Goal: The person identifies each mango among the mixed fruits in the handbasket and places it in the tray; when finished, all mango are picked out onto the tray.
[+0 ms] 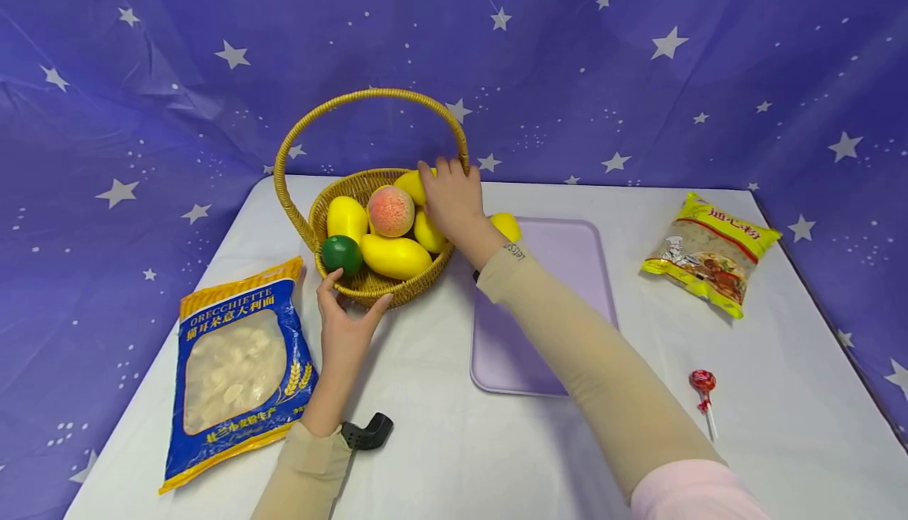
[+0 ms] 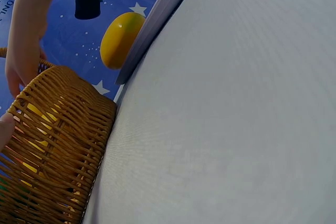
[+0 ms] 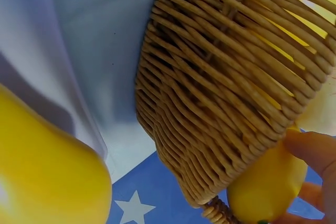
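A wicker basket [image 1: 397,293] with a tall handle holds several yellow mangoes, a peach [image 1: 391,211] and a dark green round fruit [image 1: 342,255]. My right hand [image 1: 454,195] reaches over the basket's back right rim, beside the handle. Its thumb and fingers grip a yellow mango [image 3: 268,184], which shows past the rim in the right wrist view. At the front, my left hand [image 1: 344,327] is spread with its thumb and fingertips against the rim, close to the green fruit. Another mango [image 1: 506,226] lies at the tray's back left, partly behind my right forearm.
A lilac tray [image 1: 511,362] lies right of the basket, under my right forearm. To the left is a blue orecchiette bag [image 1: 237,370]. A yellow pasta bag [image 1: 712,254] lies at the far right, with a red lollipop [image 1: 703,380] in front of it.
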### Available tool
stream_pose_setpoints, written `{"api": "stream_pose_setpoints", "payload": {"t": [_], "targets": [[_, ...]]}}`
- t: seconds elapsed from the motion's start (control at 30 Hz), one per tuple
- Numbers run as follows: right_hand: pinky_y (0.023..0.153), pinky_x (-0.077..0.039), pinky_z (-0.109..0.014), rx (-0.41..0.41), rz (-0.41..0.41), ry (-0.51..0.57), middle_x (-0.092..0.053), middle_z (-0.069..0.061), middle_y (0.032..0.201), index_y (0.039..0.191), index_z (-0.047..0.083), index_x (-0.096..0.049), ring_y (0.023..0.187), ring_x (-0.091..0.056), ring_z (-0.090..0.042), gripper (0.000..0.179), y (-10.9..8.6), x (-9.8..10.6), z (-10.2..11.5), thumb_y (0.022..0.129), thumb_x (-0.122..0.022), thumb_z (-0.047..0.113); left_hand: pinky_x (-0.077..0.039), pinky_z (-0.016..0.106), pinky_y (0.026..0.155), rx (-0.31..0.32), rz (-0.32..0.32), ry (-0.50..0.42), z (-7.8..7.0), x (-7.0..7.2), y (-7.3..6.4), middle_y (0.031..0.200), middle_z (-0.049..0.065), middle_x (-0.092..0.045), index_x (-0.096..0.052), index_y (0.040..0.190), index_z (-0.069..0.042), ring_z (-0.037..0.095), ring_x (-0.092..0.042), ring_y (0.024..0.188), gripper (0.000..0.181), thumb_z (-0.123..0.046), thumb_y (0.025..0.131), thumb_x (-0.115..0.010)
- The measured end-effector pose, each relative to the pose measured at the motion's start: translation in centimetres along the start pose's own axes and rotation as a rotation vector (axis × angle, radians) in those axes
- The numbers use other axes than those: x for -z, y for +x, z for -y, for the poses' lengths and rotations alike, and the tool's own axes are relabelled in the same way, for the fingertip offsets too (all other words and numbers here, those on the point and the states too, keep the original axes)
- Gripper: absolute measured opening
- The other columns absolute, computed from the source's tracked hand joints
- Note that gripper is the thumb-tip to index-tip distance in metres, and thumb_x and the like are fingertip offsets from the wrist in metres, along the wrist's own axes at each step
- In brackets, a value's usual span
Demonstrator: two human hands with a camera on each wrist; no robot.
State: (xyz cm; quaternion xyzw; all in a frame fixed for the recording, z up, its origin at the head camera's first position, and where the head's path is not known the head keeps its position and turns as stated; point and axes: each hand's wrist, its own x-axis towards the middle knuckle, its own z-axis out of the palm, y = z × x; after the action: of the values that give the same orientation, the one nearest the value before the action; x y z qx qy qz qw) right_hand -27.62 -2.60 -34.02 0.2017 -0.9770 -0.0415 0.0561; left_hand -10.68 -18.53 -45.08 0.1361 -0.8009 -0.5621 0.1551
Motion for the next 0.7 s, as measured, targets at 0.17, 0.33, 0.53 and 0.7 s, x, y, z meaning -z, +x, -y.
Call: {"api": "stream_pose_setpoints", "payload": {"t": [0.17, 0.33, 0.53, 0.7], "targets": [[0.102, -0.029, -0.054, -0.003, 0.009, 0.007, -0.041, -0.011, 0.143, 0.15, 0.017, -0.033, 0.13, -0.035, -0.031, 0.065, 0.11, -0.36, -0.07, 0.095, -0.057, 0.041, -0.03, 0.052, 0.105, -0.003, 0.0, 0.004, 0.04, -0.08, 0.07, 0.152, 0.012, -0.02, -0.025, 0.143, -0.024, 0.033, -0.033, 0.134, 0.084, -0.046, 0.08, -0.077], [0.102, -0.029, -0.053, -0.009, 0.012, 0.011, -0.042, -0.011, 0.142, 0.149, 0.017, -0.035, 0.129, -0.036, -0.03, 0.064, 0.11, -0.58, -0.15, 0.095, -0.058, 0.042, -0.029, 0.051, 0.106, -0.002, 0.003, 0.007, 0.11, -0.11, 0.11, 0.152, 0.012, -0.02, -0.025, 0.144, -0.024, 0.034, -0.033, 0.134, 0.085, -0.047, 0.08, -0.076], [0.101, -0.03, -0.053, -0.003, -0.002, 0.019, -0.044, -0.012, 0.14, 0.146, 0.016, -0.04, 0.128, -0.038, -0.03, 0.062, -0.02, -0.56, -0.22, 0.094, -0.059, 0.043, -0.029, 0.051, 0.106, -0.003, 0.001, 0.006, 0.06, -0.07, 0.05, 0.152, 0.011, -0.019, -0.026, 0.144, -0.024, 0.034, -0.033, 0.134, 0.085, -0.047, 0.08, -0.077], [0.101, -0.03, -0.052, -0.001, -0.013, 0.019, -0.045, -0.013, 0.137, 0.144, 0.014, -0.043, 0.126, -0.039, -0.031, 0.062, -0.22, -0.49, -0.2, 0.093, -0.06, 0.045, -0.029, 0.052, 0.106, 0.002, 0.0, 0.004, 0.08, 0.04, 0.02, 0.153, 0.012, -0.019, -0.026, 0.144, -0.024, 0.034, -0.032, 0.134, 0.085, -0.046, 0.08, -0.077]]}}
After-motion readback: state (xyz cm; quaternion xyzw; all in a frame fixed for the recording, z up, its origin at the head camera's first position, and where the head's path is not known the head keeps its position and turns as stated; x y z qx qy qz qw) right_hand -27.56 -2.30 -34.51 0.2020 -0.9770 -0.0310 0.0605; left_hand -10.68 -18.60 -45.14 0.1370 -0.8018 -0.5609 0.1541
